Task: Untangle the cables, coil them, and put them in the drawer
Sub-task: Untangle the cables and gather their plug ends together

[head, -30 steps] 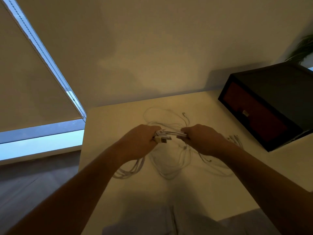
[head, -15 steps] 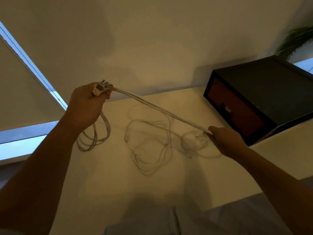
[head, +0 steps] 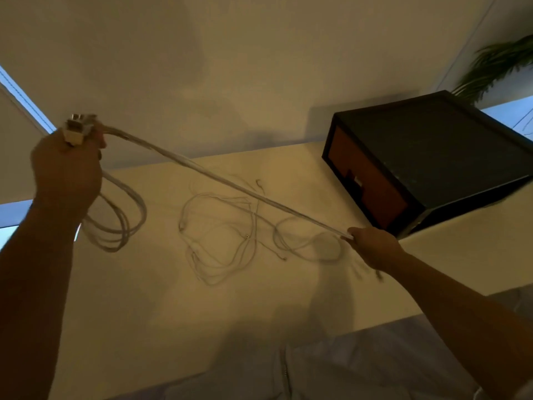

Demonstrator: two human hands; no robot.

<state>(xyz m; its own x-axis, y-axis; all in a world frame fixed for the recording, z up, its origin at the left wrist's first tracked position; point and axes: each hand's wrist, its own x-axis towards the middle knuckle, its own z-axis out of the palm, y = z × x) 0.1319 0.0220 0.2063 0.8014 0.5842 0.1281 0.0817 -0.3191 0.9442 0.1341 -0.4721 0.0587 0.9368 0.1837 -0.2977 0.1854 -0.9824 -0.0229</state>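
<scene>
Above the pale desk (head: 259, 313), in the head view, two grips are seen, held well apart. The left grip (head: 67, 171) is raised at the left and is clenched round a cluster of white plug ends (head: 78, 129), which stick up out of the fist; their count cannot be made out. Several loops (head: 121, 226) of white cable hang below this grip, near the desk's left edge. One taut bundle of white cables (head: 230, 184) is stretched from the left grip down and to the right. There it is grasped by the right grip (head: 375, 246), which is held low, close to the desk surface. The number of strands in the bundle cannot be told.

Under the bundle, one loose tangle of thin white cables (head: 219, 241) is spread on the desk. Its separate cables cannot be counted, though at least three small connector ends are visible. One black drawer unit (head: 432, 157) is set on the desk at the right. Its one reddish-brown drawer front (head: 372, 186) is closed and lies just beyond the right grip. One plant (head: 499, 64) is seen behind the unit, and a strip of window (head: 26, 102) at the far left.
</scene>
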